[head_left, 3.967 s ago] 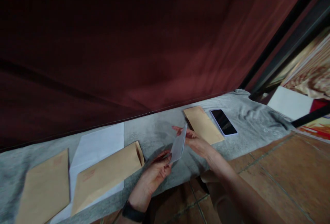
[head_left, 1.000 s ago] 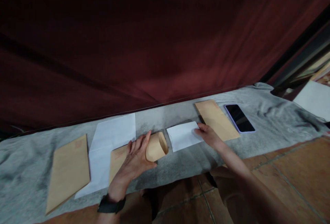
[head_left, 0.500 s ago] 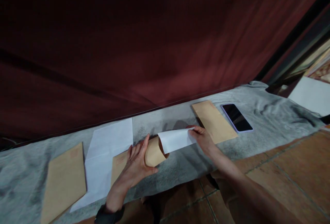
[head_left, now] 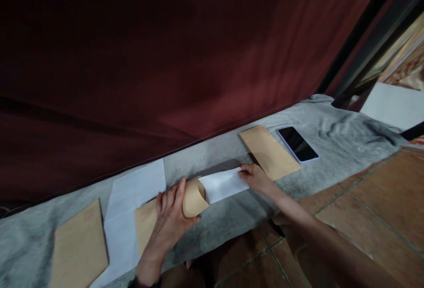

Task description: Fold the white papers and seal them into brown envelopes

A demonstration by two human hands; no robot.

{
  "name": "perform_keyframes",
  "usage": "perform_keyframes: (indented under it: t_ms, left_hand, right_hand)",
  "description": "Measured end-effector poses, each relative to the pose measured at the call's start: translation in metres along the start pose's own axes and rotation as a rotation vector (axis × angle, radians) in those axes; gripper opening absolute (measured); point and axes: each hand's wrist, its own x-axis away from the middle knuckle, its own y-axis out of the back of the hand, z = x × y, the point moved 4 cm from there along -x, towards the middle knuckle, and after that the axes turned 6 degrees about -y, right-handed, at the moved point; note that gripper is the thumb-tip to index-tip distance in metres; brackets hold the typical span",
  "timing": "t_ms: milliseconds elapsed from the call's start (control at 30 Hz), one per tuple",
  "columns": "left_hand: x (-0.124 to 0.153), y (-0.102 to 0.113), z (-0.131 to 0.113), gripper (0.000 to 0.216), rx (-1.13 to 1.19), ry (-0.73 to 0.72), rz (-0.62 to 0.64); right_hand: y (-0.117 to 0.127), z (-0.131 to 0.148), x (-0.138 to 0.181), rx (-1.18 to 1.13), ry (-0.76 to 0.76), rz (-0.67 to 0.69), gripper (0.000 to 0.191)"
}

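A brown paper envelope (head_left: 194, 200) lies in front of me, its mouth bowed open toward the right. Across it rests my left hand (head_left: 174, 215), thumb on the near edge and fingers on the far one, squeezing it so it bulges. My right hand (head_left: 253, 176) pinches the right end of a white folded sheet of paper (head_left: 225, 184). The sheet's left end sits inside the envelope's mouth, where it is hidden. Under the envelope's left part lies a creased white sheet (head_left: 122, 221).
A second brown envelope (head_left: 79, 244) lies at the left, overlapping the creased sheet. Another envelope (head_left: 271, 153) and a phone in a lilac case (head_left: 298, 143) lie to the right on the grey cloth (head_left: 351, 146). A dark red curtain (head_left: 198, 58) hangs behind; floor tiles show in front.
The white folded sheet lies flatter and straighter at the envelope's mouth, and my right hand has come slightly lower with it. My left hand keeps its hold. The whole view has shifted slightly.
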Motion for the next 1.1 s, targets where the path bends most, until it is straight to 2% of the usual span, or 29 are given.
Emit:
perform_keyframes:
  t_ms: [167, 433, 567, 900, 1100]
  left_hand:
    - [-0.002, -0.001, -0.003, 0.115, -0.065, -0.031, -0.034]
    - [-0.003, -0.005, -0.006, 0.117, 0.015, -0.023, 0.077]
    - [-0.003, -0.004, -0.006, 0.117, 0.033, -0.015, 0.079]
    - [-0.005, -0.004, -0.017, 0.122, 0.095, -0.023, 0.147]
    - [-0.009, -0.005, -0.027, 0.126, 0.144, -0.017, 0.161]
  right_hand:
    - [0.003, 0.004, 0.001, 0.048, -0.002, 0.063, 0.016]
    - [0.005, -0.001, -0.001, 0.048, 0.075, 0.035, 0.016]
    - [0.006, -0.005, -0.002, -0.004, 0.1, 0.025, 0.016]
    - [-0.004, -0.013, -0.004, -0.032, 0.108, 0.106, 0.017]
    - [-0.008, -0.013, -0.001, -0.111, 0.035, 0.13, 0.013]
